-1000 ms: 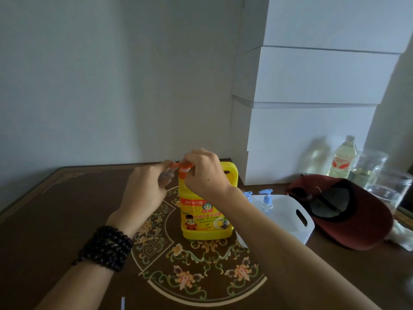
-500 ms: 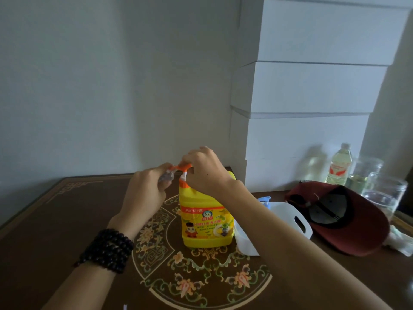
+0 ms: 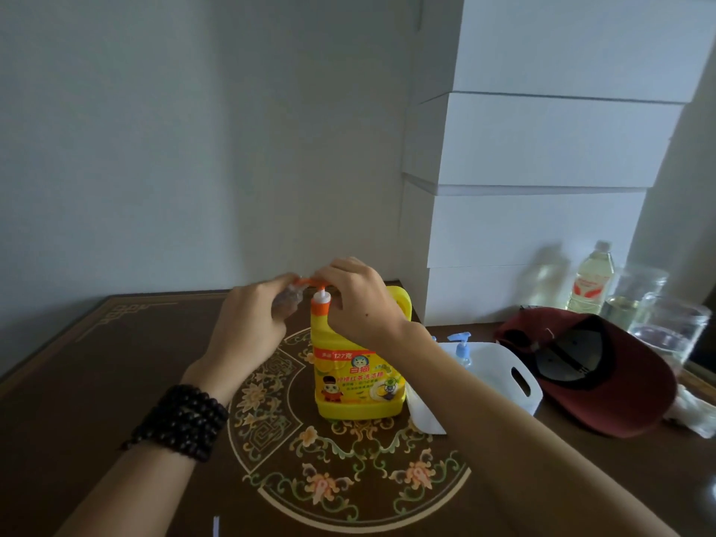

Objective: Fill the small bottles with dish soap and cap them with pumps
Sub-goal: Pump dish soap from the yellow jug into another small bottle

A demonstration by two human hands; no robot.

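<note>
Centre of the frame, we've got the yellow dish soap jug (image 3: 356,375) upright on the patterned tabletop (image 3: 97,366), orange pump head (image 3: 312,281) at its top. Our right hand (image 3: 358,298) sits on that pump, fingers curled over it. Just left, our left hand (image 3: 252,323) grips a small clear bottle (image 3: 288,300) right up at the spout, beaded bracelet (image 3: 180,420) on that wrist. Right of the jug we see a white basket (image 3: 515,375) with a blue-pump bottle (image 3: 461,348) inside, then a dark red cap (image 3: 596,368). Glass jars (image 3: 666,327) and an oil bottle (image 3: 591,281) stand at the right edge, white boxes (image 3: 542,141) stacked behind.
</note>
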